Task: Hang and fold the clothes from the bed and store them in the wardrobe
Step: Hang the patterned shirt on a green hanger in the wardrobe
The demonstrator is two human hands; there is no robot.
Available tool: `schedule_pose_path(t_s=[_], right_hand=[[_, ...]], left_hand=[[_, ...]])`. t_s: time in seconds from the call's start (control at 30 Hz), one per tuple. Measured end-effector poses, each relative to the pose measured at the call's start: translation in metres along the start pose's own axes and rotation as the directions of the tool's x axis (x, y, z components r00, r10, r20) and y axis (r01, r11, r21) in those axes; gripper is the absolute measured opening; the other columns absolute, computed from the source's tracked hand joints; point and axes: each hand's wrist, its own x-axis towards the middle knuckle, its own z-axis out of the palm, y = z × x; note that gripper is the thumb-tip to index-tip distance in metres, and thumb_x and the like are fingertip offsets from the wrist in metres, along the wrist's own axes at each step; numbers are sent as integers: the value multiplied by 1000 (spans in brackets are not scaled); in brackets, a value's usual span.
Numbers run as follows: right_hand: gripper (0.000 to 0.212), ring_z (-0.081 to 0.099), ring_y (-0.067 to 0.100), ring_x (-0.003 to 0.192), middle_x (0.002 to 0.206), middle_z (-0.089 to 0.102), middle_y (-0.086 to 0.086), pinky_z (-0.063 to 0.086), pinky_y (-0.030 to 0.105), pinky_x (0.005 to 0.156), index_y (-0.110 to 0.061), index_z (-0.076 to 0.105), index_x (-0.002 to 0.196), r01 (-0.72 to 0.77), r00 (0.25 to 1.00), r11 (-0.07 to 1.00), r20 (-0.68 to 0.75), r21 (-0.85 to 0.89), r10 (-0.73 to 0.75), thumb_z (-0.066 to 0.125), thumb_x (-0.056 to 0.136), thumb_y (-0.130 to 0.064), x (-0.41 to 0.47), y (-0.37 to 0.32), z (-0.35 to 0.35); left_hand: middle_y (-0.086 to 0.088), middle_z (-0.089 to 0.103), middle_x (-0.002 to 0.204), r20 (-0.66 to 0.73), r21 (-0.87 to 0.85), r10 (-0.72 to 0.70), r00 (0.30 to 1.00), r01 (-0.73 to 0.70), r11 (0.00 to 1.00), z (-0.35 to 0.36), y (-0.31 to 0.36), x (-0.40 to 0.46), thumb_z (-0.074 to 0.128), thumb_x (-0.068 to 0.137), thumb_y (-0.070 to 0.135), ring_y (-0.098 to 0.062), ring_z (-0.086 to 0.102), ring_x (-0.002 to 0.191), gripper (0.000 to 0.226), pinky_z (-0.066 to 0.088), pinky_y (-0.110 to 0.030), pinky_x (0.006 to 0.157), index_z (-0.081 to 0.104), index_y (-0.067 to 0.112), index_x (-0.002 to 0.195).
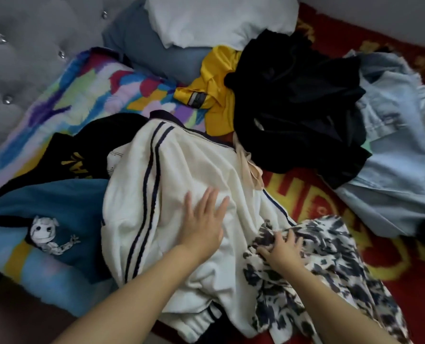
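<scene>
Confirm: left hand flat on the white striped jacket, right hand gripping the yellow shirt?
Not quite. The head view shows the right hand gripping the black-and-white patterned garment, not the yellow shirt, which lies untouched further up the bed. The left hand is flat on the white striped jacket.

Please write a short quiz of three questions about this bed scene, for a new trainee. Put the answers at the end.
1. True or false: the left hand lies flat with straight fingers on the white striped garment.
2. What does the right hand grip? A) the yellow shirt B) the patterned garment C) the pale denim
3. Fill in: the black garment lies between the yellow shirt and the pale ____.

Key: 1 true; 2 B; 3 denim.
</scene>
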Motion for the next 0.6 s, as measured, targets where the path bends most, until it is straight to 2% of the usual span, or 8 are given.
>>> schedule_pose_path(t_s=[0.07,0.17,0.23,0.3,0.4,0.47,0.53,0.6], right_hand=[[26,56,25,105,119,59,8,47,38,85,-17,51,118,80,994,990,-88,118,-70,46,96,-31,1,7,0],[19,58,25,79,86,63,4,43,36,63,-15,51,93,214,942,964,-296,160,-160,37,100,-24,-19,4,-20],[26,57,26,75,81,61,8,45,40,66,-8,53,91,406,853,882,-446,238,-272,36,102,-25,-43,0,-45],[23,57,11,71,77,60,1,46,29,66,-11,54,91,574,785,729,-504,372,-361,40,102,-25,-71,-15,-83],[15,55,-10,74,83,60,-7,42,10,66,-26,54,92,718,695,466,-566,516,-443,43,101,-27,-128,-46,-152],[23,61,6,80,87,62,15,48,28,73,-14,56,87,761,645,281,-634,585,-427,43,102,-26,-162,-63,-190],[26,60,29,82,90,58,26,45,43,70,-4,53,94,782,599,94,-703,616,-384,43,102,-26,-200,-74,-224],[32,53,26,75,82,55,15,42,39,67,0,53,90,811,537,-16,-754,585,-380,44,101,-28,-239,-82,-255]], left_hand=[[-10,-12,159,158,-64,146,977,-137,988,11,29,1,44,93,39,-23,-16,146,77,-29,-57,102,-1,21,152],[-3,-2,161,380,-443,229,896,-41,896,18,59,-9,60,86,50,-19,-2,148,94,-3,-46,119,-1,25,153],[10,22,155,378,-716,260,888,102,691,10,71,-18,69,81,46,-13,24,141,94,22,-24,115,8,33,151],[26,41,129,348,-855,288,892,176,488,-12,80,-23,70,83,41,-1,42,115,80,35,-3,89,16,42,142],[23,54,115,313,-925,201,928,249,288,-57,80,-26,66,88,35,5,49,105,41,41,-12,87,48,36,125],[7,64,95,268,-935,153,951,218,280,-87,75,-28,61,91,26,-4,57,91,8,45,-25,84,64,18,92],[-1,55,74,249,-936,118,961,207,284,-128,63,-38,58,93,24,-7,51,69,25,40,-28,70,55,11,72],[0,62,76,193,-967,67,979,178,183,-172,44,-59,62,91,30,-7,57,70,20,44,-22,70,62,15,78]])
